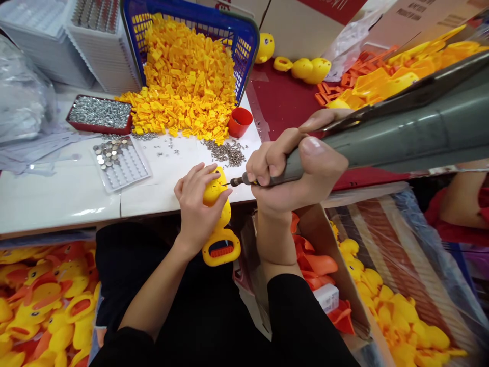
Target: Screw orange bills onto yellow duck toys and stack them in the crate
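Observation:
My left hand is wrapped round a yellow plastic duck toy with an orange insert at its lower end, holding it at the table's front edge. My right hand grips a grey electric screwdriver whose thin bit touches the duck's upper part just right of my left fingers. A loose heap of small screws lies on the white table just behind the duck.
A blue basket spills small yellow plastic parts over the table. A small red cup, a red tray of metal pieces and a clear grid tray stand nearby. Boxes of yellow ducks sit left and right below.

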The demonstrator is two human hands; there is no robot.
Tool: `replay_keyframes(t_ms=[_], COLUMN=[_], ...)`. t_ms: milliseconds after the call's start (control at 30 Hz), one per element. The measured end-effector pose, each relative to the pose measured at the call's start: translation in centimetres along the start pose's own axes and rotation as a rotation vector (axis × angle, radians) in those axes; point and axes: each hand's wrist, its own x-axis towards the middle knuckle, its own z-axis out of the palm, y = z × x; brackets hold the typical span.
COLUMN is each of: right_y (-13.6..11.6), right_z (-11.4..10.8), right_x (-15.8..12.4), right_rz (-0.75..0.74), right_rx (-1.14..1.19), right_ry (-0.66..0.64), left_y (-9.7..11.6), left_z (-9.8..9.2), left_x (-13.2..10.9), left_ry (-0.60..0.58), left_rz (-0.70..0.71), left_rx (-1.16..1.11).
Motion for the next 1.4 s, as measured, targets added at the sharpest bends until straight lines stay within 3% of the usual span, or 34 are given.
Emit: replay_keyframes(t_ms=[167, 400, 600, 733, 967, 1067, 1100, 1167, 1267, 1400], right_y=[0.2, 1.7, 4.6, 4.0, 3.6, 3.1, 2.9, 2.3, 2.2, 2.9], right_z=[0.8, 0.5, -1.3, -1.4, -1.2, -0.6, -0.3, 0.0, -1.5, -7.8], right_x=[0.4, -0.3, -0.6, 0.0, 1.6, 1.7, 1.7, 1.6, 2.6, 5.7], right_rz=[0.034, 0.063, 0.112, 0.125, 0.170, 0.102, 0.065, 0.016, -0.017, -0.084], right_rx=[0.178, -0.004, -0.019, 0.031, 0.144, 0.203, 0.251, 0.305, 0.140, -0.245], right_ry=[-0.003, -0.064, -0.193, -0.272, -0.532, -0.667, -0.659, -0.500, -0.035, 0.381], left_y=[-0.3, -0.5, -0.9, -1.3, -2.1, -2.2, -2.2, -2.1, -1.7, -1.5], left_z=[0.2, 0.5, 0.6, 0.4, -0.1, -0.4, -0.4, -0.3, 0.0, -0.3], left_x=[-0.1, -0.3, -0.4, -0.5, -0.2, -0.4, -0.5, -0.9, -1.6, -2.1], left_ry=[0.008, 0.008, 0.023, 0.027, 0.015, -0.024, -0.038, -0.055, -0.062, -0.074], left_rz=[0.024, 0.076, 0.122, 0.150, 0.186, 0.167, 0.141, 0.081, 0.048, -0.023], left_rx=[0.064, 0.075, 0.070, 0.055, 0.014, 0.026, 0.048, 0.080, 0.040, -0.062])
